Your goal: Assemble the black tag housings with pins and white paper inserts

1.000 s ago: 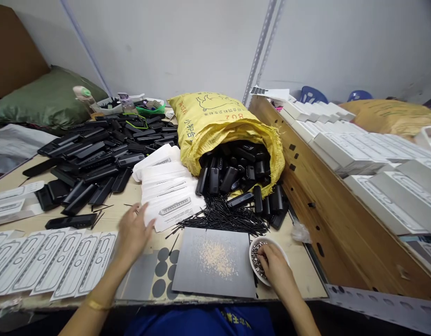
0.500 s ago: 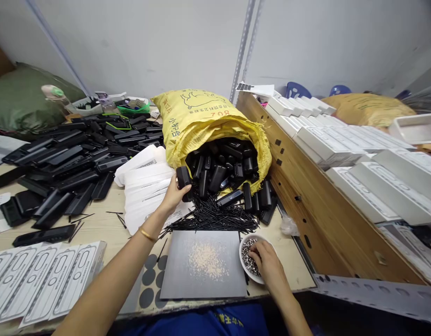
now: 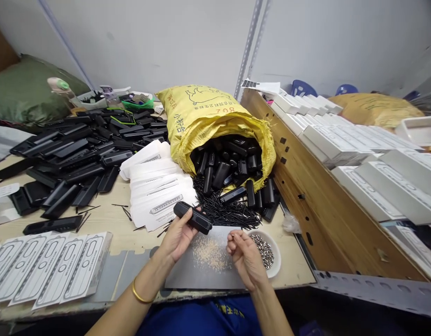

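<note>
My left hand (image 3: 178,239) is closed around a long black plastic case (image 3: 193,218) with a textured surface, held at a slant above the far edge of a grey plate (image 3: 185,270). Small pale beige bits (image 3: 209,253) lie scattered on that plate. Over the plate's right side, my right hand (image 3: 248,261) has its thumb and fingers pinched together; whatever they hold is too small to make out. Just right of it stands a white bowl (image 3: 276,266) of small shiny metal pieces (image 3: 266,252). Thin black sticks (image 3: 232,212) lie heaped beyond the plate.
A yellow woven sack (image 3: 215,105) spills black cases behind the sticks. White printed sheets (image 3: 163,186) lie left of it, with a large heap of black parts (image 3: 79,149) beyond. White boxes (image 3: 84,266) line the front left. A wooden partition (image 3: 327,200) borders the right.
My left hand has brought the black case from the sack's mouth towards me and turned it lengthwise. My right hand has come out of the bowl, moving left over the plate.
</note>
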Demonstrator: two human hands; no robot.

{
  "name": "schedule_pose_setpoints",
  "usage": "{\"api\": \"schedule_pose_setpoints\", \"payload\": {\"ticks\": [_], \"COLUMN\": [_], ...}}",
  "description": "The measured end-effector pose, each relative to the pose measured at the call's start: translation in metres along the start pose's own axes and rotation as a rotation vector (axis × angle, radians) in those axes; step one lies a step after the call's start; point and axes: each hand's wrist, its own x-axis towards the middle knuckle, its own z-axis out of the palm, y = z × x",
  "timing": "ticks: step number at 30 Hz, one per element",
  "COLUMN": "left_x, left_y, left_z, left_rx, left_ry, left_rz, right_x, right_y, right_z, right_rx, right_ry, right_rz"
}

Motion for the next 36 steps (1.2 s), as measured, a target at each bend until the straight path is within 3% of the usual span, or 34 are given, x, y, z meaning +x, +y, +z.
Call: {"api": "schedule_pose_setpoints", "payload": {"ticks": [4, 7, 17, 24, 31, 36], "left_x": [-0.014, -0.020, -0.026, -0.029, -0.031, -0.029], "left_y": [-0.002, -0.003, -0.007, -0.011, -0.011, -0.018], "left_z": [-0.007, -0.010, -0.010, -0.009, -0.008, -0.012], "left_rx": [-0.021, -0.038, -0.087, -0.094, -0.093, -0.048], "left_ry": [0.048, 0.068, 0.127, 0.130, 0.126, 0.050], "left_rz": [0.005, 0.013, -0.005, -0.016, -0.002, 0.061], "right_x": [-0.001, -0.001, -0.012, -0.012, -0.009, -0.009], "right_y": [0.011, 0.016, 0.023, 0.028, 0.028, 0.037], "right_z": [0.024, 0.030, 0.040, 0.041, 0.037, 0.037], "right_rx": [0.203, 0.187, -0.420, -0.504, -0.777, -0.792], "right_ry": [-0.064, -0.060, 0.074, 0.071, 0.031, 0.020], "right_rz": [0.151, 0.139, -0.307, -0.332, -0.643, -0.642]}}
